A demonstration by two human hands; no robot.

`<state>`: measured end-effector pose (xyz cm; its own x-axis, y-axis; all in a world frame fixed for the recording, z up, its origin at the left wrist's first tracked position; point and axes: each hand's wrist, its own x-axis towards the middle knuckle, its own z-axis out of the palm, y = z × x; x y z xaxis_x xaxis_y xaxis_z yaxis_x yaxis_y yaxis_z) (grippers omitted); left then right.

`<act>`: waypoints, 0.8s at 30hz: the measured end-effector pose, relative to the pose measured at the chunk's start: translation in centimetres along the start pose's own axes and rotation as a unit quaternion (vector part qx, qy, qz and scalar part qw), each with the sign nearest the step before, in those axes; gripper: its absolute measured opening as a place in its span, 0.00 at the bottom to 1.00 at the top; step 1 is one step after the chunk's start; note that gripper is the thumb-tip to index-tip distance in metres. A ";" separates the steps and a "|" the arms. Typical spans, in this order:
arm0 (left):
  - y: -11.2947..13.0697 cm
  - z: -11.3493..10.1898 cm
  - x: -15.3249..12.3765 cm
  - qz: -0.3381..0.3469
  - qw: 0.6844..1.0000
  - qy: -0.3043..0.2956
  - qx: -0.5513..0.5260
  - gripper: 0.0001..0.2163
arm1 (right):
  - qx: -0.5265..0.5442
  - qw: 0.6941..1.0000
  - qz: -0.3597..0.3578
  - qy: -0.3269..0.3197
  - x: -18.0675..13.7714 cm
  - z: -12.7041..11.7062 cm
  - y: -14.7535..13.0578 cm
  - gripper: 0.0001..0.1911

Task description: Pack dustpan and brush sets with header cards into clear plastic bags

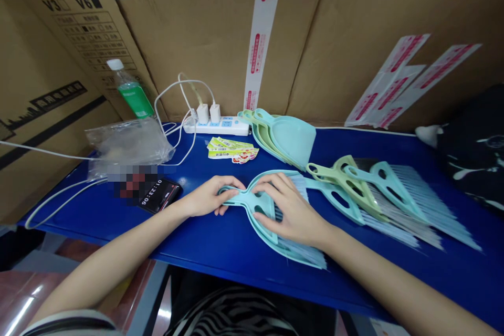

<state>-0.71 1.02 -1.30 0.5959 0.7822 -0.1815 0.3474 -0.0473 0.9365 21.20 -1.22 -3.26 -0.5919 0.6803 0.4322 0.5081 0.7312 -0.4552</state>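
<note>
A light blue hand brush [263, 205] lies nested in a light blue dustpan [258, 232] in front of me, bristles pointing right. My left hand [214, 197] pinches the two stacked handles between thumb and fingers. Curved over the brush head, my right hand [289, 210] grips it with thumb and fingers at its sides. To the right, another light blue brush [328, 194], a green brush [354, 186] and a further blue brush [394, 191] lie overlapping with bristles outward. Behind them, a light blue dustpan [293, 136] rests on a stack with green dustpans [265, 136].
Printed card labels [230, 149] lie near a white power strip [232, 126] with chargers and cables. Left are a phone [161, 194], a clear plastic bag [128, 144] and a bottle [134, 92]. Cardboard boxes [212, 37] stand behind the blue table [205, 249]. Dark patterned fabric [472, 142] sits right.
</note>
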 end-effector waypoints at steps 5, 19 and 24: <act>0.0 0.0 0.0 0.002 1.000 0.000 0.001 0.12 | 0.001 1.000 0.005 0.003 0.0 0.0 0.0 0.11; 0.0 0.1 0.0 0.011 1.000 0.008 0.019 0.10 | -0.010 1.000 -0.001 -0.003 0.1 0.3 0.1 0.11; -0.1 -0.1 -0.1 0.025 0.998 0.002 0.058 0.08 | -0.027 0.999 -0.017 -0.010 0.1 0.2 0.0 0.10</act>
<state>-0.91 0.98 -1.32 0.6113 0.7800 -0.1338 0.3983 -0.1571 0.9037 21.01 -1.12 -3.38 -0.6219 0.6547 0.4298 0.5199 0.7555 -0.3986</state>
